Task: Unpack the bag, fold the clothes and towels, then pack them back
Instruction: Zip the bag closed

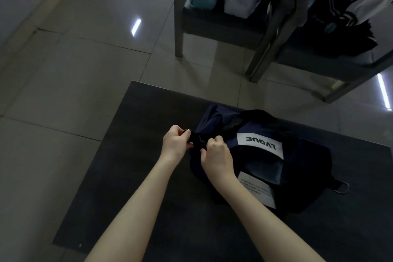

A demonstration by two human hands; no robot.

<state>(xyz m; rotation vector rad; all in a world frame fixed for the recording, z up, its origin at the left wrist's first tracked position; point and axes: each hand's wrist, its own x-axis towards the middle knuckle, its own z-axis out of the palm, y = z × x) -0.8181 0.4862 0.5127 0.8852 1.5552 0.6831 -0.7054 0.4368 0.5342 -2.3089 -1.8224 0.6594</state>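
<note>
- Gripping the near-left end of the bag (261, 155), both hands work at a dark strap or tab that sticks out there.
- Left hand (175, 144): fingers curled, pinching the outer tip of the strap, probably to keep it taut and steady the bag.
- Right hand (217, 155): fingers clenched on the fabric where strap meets bag, likely at a zipper pull or fastening; the exact part is hidden by the fingers.
- Judged step: opening the bag before unpacking.
- Location: the bag lies on the dark table (131, 176), toward its far right part.
- Appearance: navy, soft and slumped, with a white "LVQUE" label (260, 144) reading upside down, a second white printed label (257, 189), and a metal D-ring (342, 188) at the right end.
- Two chairs (212, 25) beyond the table hold clothing.
</note>
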